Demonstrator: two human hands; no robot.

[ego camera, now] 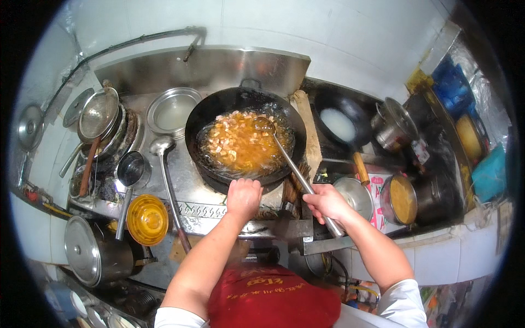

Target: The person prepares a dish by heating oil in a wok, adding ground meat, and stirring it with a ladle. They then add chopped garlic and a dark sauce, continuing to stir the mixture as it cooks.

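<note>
A large black wok (196, 143) sits on the stove before me. It holds pale diced pieces of food (224, 143) in bubbling orange-brown liquid. My left hand (245, 199) is closed at the wok's near rim; whether a handle or cloth is inside the fist is hidden. My right hand (328, 203) grips the long metal handle of a cooking ladle (291, 164), whose bowl dips into the liquid at the wok's right side.
Left of the wok are a round metal basin (154, 119), another ladle (163, 145), a saucepan (133, 169), a yellow bowl (147, 219) and a mesh strainer (98, 112). To its right stand a smaller wok (361, 119), a metal bowl (353, 192) and a lidded pot (393, 123).
</note>
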